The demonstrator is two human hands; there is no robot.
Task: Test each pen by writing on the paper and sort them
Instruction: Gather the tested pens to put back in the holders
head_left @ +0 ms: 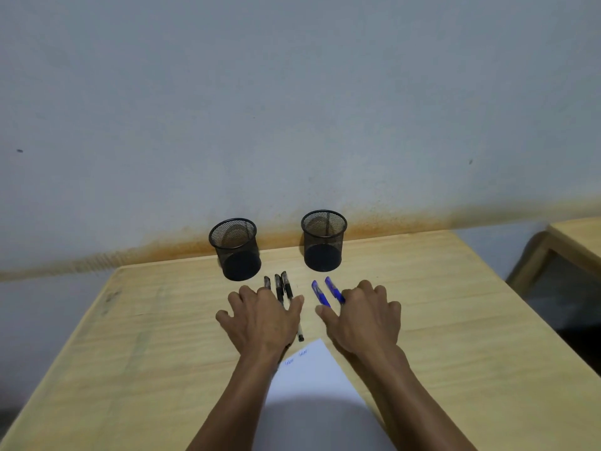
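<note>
Three black pens (282, 286) lie side by side on the wooden table (455, 320), in front of the left mesh cup (234, 249). My left hand (263, 317) lies over their near halves with curled fingers; whether it grips them is hidden. Two blue pens (320, 294) lie in front of the right mesh cup (324, 239). My right hand (367, 315) covers their near ends, thumb beside the left one. A white paper (312, 382) with two small blue scribbles lies near me, between my forearms.
Both black mesh cups stand empty near the table's far edge, against a grey wall. A second wooden table (575, 239) stands to the right across a dark gap. Bare tabletop stretches to the left and right of my hands.
</note>
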